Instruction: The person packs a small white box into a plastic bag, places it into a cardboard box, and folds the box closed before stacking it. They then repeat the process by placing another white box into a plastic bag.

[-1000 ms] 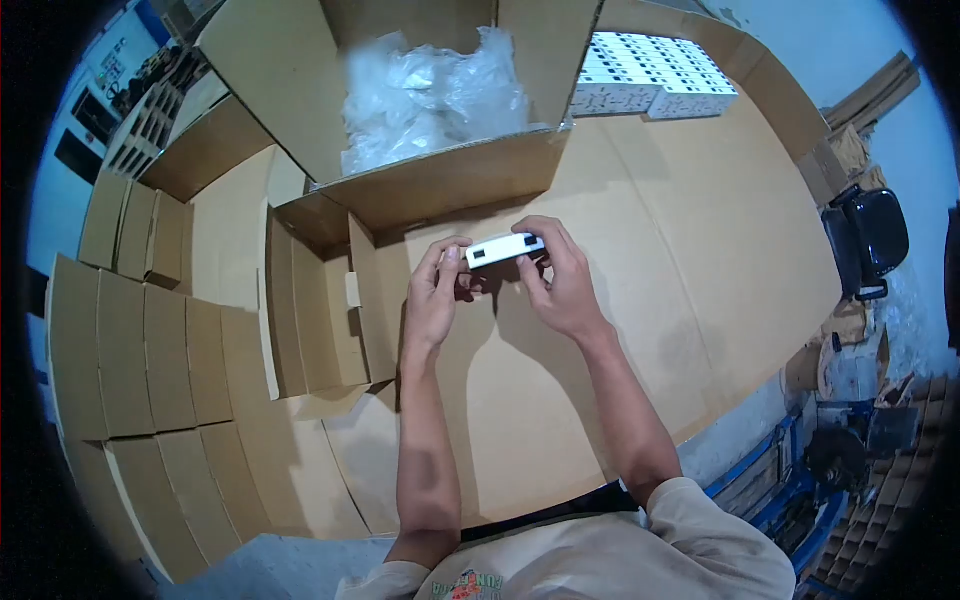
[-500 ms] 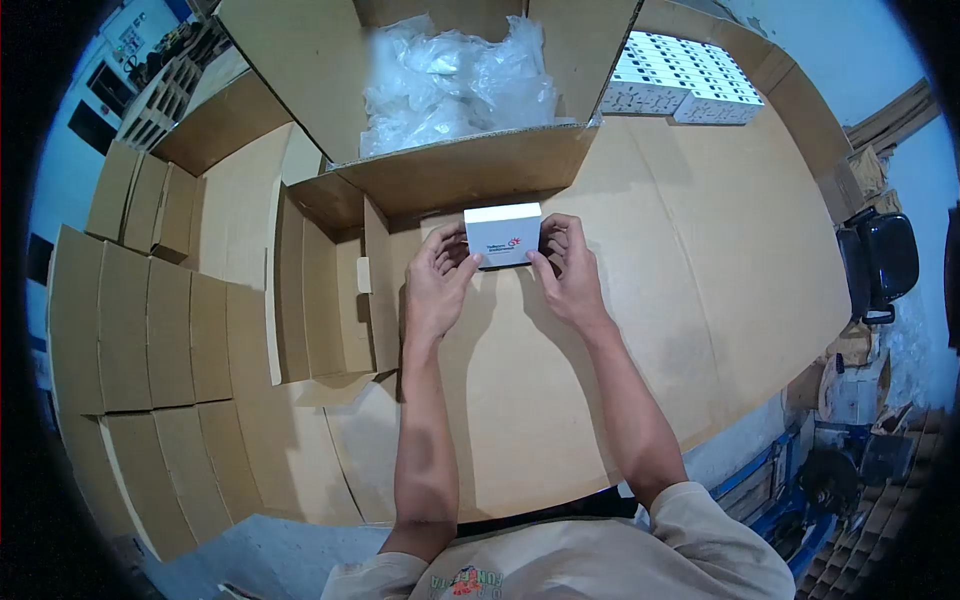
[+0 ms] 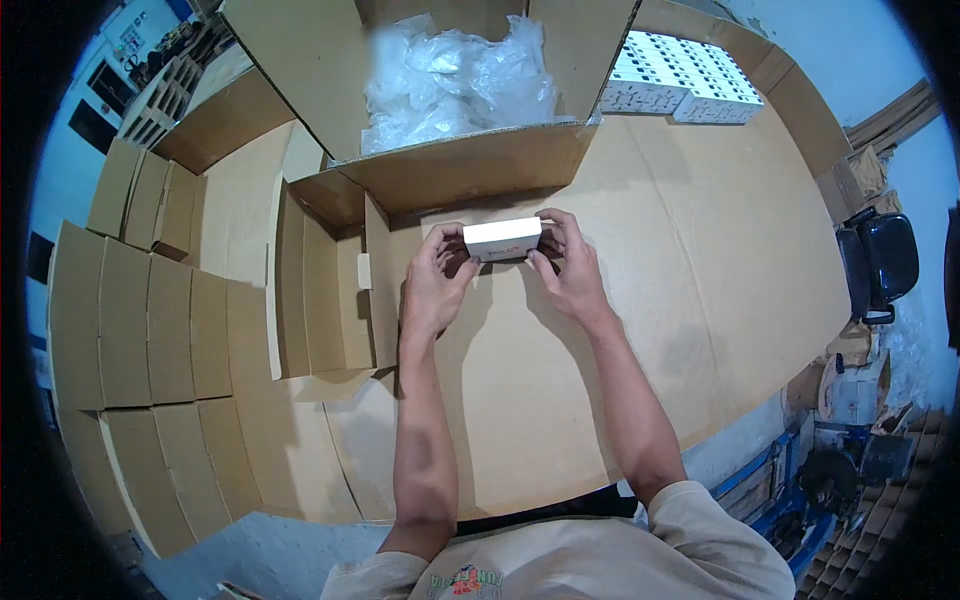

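A small white box [image 3: 502, 238] with faint print on its front is held between my two hands, above the cardboard-covered table. My left hand [image 3: 436, 285] grips its left end, thumb at the lower front corner and fingers behind. On the right end, my right hand [image 3: 570, 270] has the same kind of grip. The box is tilted, so its blank white face shows most and its printed face is foreshortened. Just left of my left hand stands an open brown carton [image 3: 340, 290], with only cardboard walls and flaps visible inside.
A large open carton [image 3: 470, 165] holding clear plastic bags [image 3: 455, 85] stands ahead. Stacked white boxes [image 3: 685, 75] sit at the back right. Closed brown cartons [image 3: 150, 330] are lined up on the left. A black chair [image 3: 885, 260] is beyond the table's right edge.
The white box has tilted between my hands, its printed front turning down and its blank face turning more toward me. Both hands have stayed nearly in place.
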Demonstrator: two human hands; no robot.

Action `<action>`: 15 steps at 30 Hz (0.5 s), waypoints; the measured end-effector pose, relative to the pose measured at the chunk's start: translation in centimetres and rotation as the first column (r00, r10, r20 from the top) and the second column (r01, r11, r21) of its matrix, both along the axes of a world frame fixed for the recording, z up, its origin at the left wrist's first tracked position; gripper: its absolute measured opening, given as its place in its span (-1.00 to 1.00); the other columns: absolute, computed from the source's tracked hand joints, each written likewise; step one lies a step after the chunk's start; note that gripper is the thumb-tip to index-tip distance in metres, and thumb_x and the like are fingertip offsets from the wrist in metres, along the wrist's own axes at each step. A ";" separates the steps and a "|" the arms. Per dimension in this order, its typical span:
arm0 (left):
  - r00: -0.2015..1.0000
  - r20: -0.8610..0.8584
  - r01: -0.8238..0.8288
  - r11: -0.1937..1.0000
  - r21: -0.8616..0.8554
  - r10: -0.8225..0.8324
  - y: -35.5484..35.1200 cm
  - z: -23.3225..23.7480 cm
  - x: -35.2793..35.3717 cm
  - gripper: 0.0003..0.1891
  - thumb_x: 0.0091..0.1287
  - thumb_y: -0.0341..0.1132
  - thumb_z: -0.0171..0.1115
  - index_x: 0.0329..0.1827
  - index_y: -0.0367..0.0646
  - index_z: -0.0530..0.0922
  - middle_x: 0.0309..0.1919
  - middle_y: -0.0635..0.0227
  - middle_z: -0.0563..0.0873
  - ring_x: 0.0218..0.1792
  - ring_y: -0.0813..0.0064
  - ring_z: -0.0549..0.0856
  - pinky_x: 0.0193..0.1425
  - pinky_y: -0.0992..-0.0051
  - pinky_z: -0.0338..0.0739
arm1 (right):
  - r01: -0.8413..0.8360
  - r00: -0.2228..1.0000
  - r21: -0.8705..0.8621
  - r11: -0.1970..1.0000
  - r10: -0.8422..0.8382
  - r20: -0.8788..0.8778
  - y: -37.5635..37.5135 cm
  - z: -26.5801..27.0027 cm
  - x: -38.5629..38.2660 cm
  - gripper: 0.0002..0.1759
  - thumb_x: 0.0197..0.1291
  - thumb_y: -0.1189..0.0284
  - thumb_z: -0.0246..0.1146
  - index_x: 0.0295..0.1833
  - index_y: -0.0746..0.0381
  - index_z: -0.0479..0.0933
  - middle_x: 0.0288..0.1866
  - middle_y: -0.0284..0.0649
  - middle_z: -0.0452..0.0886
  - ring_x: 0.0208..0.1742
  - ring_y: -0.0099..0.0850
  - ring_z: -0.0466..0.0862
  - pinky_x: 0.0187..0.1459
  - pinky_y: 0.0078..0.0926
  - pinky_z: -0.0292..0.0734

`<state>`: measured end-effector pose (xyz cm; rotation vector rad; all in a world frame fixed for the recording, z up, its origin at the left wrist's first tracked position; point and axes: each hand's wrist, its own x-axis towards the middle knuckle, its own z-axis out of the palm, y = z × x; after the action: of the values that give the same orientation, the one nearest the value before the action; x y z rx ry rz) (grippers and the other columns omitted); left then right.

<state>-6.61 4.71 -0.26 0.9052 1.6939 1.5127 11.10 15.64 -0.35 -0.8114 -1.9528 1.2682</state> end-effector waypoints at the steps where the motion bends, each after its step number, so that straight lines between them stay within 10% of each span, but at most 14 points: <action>1: 1.000 -0.021 0.000 1.000 -0.009 0.000 0.0 -0.2 -0.1 -0.60 0.33 -0.62 0.36 0.21 -0.29 0.53 0.07 0.14 0.77 0.16 0.37 0.75 0.34 0.38 0.62 | -0.002 1.000 0.002 1.000 0.002 0.006 0.1 -0.1 0.0 -0.45 0.33 0.73 0.27 0.38 0.30 0.30 0.10 0.04 0.72 0.16 -0.22 0.77 0.24 -0.28 0.66; 7: 0.998 -0.060 0.028 0.999 -0.024 -0.030 0.0 -0.2 -0.3 -0.53 0.30 -0.60 0.38 0.27 -0.28 0.48 0.14 0.08 0.73 0.21 0.28 0.72 0.39 0.30 0.59 | -0.027 0.999 -0.018 0.999 0.027 0.017 0.2 -0.2 0.2 -0.40 0.29 0.74 0.26 0.41 0.29 0.29 0.15 0.03 0.69 0.23 -0.21 0.73 0.29 -0.27 0.63; 15: 0.884 -0.390 -0.100 0.919 0.380 0.258 0.0 3.7 2.0 -0.40 0.09 -0.70 0.13 0.29 -0.30 0.40 0.17 0.12 0.53 0.27 0.26 0.59 0.51 0.22 0.43 | -0.019 0.997 -0.086 0.996 0.013 -0.073 0.9 -0.1 1.6 -0.11 0.00 0.82 0.05 0.56 0.27 0.16 0.45 0.11 0.47 0.44 -0.11 0.61 0.34 -0.31 0.56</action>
<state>-4.64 4.69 3.47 1.3900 1.8910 1.8872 12.74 16.53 -0.50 -0.7822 -1.8618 1.3806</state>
